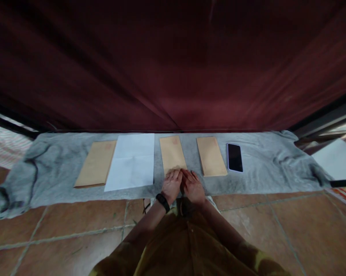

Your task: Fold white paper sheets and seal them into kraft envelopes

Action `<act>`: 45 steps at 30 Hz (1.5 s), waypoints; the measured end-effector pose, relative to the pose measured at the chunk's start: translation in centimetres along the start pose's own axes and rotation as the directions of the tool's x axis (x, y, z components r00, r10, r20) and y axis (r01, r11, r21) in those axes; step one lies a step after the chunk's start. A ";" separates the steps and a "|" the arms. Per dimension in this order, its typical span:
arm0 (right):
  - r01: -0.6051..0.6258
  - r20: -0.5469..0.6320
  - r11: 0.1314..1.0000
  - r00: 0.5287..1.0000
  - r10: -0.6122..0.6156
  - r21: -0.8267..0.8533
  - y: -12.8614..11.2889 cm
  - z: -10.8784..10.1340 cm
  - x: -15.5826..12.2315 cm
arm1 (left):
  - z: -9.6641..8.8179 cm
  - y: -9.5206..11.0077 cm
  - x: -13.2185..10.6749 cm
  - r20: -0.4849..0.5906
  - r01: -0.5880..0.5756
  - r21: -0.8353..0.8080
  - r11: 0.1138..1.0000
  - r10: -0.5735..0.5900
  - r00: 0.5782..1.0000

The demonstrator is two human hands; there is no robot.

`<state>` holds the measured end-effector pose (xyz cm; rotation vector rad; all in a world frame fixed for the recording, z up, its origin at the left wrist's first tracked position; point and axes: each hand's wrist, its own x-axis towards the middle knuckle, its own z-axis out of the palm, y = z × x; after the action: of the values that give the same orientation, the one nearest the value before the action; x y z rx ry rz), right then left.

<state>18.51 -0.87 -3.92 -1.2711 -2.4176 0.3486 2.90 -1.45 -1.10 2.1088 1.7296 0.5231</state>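
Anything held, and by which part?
Left hand and right hand meet at the near end of the middle brown envelope; grip or touch can't be told.

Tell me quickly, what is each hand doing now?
Left hand: on the near end of the middle brown envelope; grip cannot be told.
Right hand: fingertips at that envelope's near end; grip cannot be told.

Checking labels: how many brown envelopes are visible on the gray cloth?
3: left envelope, left of the white paper; middle envelope, near end partly covered by the left hand; right envelope, left of the phone. More may be stacked underneath.
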 end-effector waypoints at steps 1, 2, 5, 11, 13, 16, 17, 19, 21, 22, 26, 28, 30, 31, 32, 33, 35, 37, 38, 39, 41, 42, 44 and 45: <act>0.002 0.004 1.000 1.000 -0.002 0.001 0.0 0.0 0.0 | 0.4 -0.1 -0.3 0.017 -0.046 0.020 0.999 0.046 0.999; 0.004 0.005 1.000 1.000 -0.004 0.003 0.1 0.0 -0.1 | 0.7 -0.3 -0.5 0.026 -0.078 0.033 0.996 0.077 0.997; 0.011 0.001 1.000 1.000 -0.011 0.001 0.0 0.0 -0.1 | 1.2 -1.2 -1.3 0.026 -0.083 -0.004 0.997 0.083 0.996; 0.005 0.001 1.000 1.000 -0.005 -0.009 -0.2 -0.4 0.0 | 0.7 -2.1 -1.9 0.064 -0.029 -0.128 0.991 0.037 0.997; 0.000 0.007 1.000 1.000 0.000 -0.018 -0.3 -0.5 -0.1 | 0.5 -2.1 -2.0 0.073 -0.025 -0.159 0.987 0.037 0.997; -0.011 0.007 0.999 1.000 0.011 -0.034 -0.4 -0.5 -0.1 | 0.4 -2.0 -2.3 0.063 -0.003 -0.194 0.981 0.016 0.998; -0.014 0.004 0.999 1.000 0.014 -0.037 -0.4 -0.5 -0.1 | 0.4 -2.0 -2.4 0.059 0.005 -0.198 0.980 0.006 0.998; -0.020 -0.004 0.999 1.000 0.020 -0.038 -0.5 -0.5 -0.2 | 0.3 -2.1 -2.6 0.052 0.020 -0.197 0.980 -0.010 0.999; -0.031 -0.013 0.999 0.999 0.031 -0.036 -0.5 -0.4 -0.2 | 0.2 -2.2 -2.8 0.039 0.029 -0.200 0.979 -0.022 0.999; -0.035 -0.017 0.999 0.999 0.035 -0.034 -0.5 -0.4 -0.2 | 0.1 -2.3 -2.9 0.028 0.031 -0.204 0.978 -0.026 0.999; -0.052 -0.028 0.998 0.998 0.051 -0.030 -0.5 -0.2 -0.3 | -0.2 -2.9 -3.4 -0.013 0.036 -0.221 0.975 -0.040 0.999; -0.073 -0.038 0.997 0.997 0.072 -0.032 -0.5 -0.2 -0.4 | -0.4 -3.2 -3.5 -0.020 0.036 -0.219 0.975 -0.041 0.999; -0.103 -0.056 0.994 0.993 0.101 -0.036 -0.4 -0.2 -0.6 | -0.4 -3.4 -3.6 -0.018 0.031 -0.200 0.979 -0.036 0.999; -0.116 -0.067 0.993 0.991 0.113 -0.038 -0.3 -0.3 -0.6 | -0.4 -3.5 -3.7 -0.018 0.030 -0.188 0.982 -0.034 0.999; -0.124 -0.076 0.991 0.990 0.121 -0.041 -0.2 -0.3 -0.7 | -0.4 -3.5 -3.7 -0.020 0.030 -0.176 0.984 -0.034 0.999; -0.130 -0.083 0.991 0.989 0.126 -0.043 -0.2 -0.4 -0.8 | -0.4 -3.5 -3.7 -0.026 0.032 -0.168 0.985 -0.036 0.999; -0.134 -0.090 0.990 0.987 0.129 -0.046 -0.1 -0.6 -0.8 | -0.2 -3.6 -3.8 -0.048 0.036 -0.165 0.986 -0.045 0.998; -0.137 -0.091 0.989 0.987 0.133 -0.048 0.0 -0.7 -0.8 | -0.1 -3.8 -3.9 -0.081 0.035 -0.163 0.986 -0.049 0.996; -0.142 -0.093 0.989 0.986 0.137 -0.049 0.0 -0.8 -0.8 | 0.0 -3.9 -4.0 -0.098 0.032 -0.155 0.987 -0.048 0.994; -0.148 -0.096 0.988 0.985 0.142 -0.052 0.0 -0.8 -0.7 | 0.1 -4.1 -4.0 -0.115 0.027 -0.136 0.990 -0.043 0.992; -0.152 -0.104 0.987 0.984 0.145 -0.059 -0.1 -0.7 -0.6 | 0.3 -4.4 -4.2 -0.144 0.011 -0.064 0.998 -0.020 0.989; -0.144 -0.107 0.988 0.985 0.137 -0.061 -0.2 -0.6 -0.5 | 0.4 -4.5 -4.3 -0.156 0.000 -0.014 1.000 -0.002 0.988; -0.098 -0.101 0.994 0.991 0.093 -0.054 -0.5 -0.2 -0.3 | 0.6 -4.7 -4.3 -0.173 -0.028 0.094 0.995 0.044 0.984; -0.069 -0.093 0.997 0.994 0.064 -0.045 -0.6 0.0 -0.1 | 0.6 -4.8 -4.4 -0.178 -0.040 0.143 0.989 0.065 0.982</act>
<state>18.10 -1.31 -3.75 -1.3604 -2.3239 0.2467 -1.61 -4.88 -4.25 2.2710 1.8625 0.6468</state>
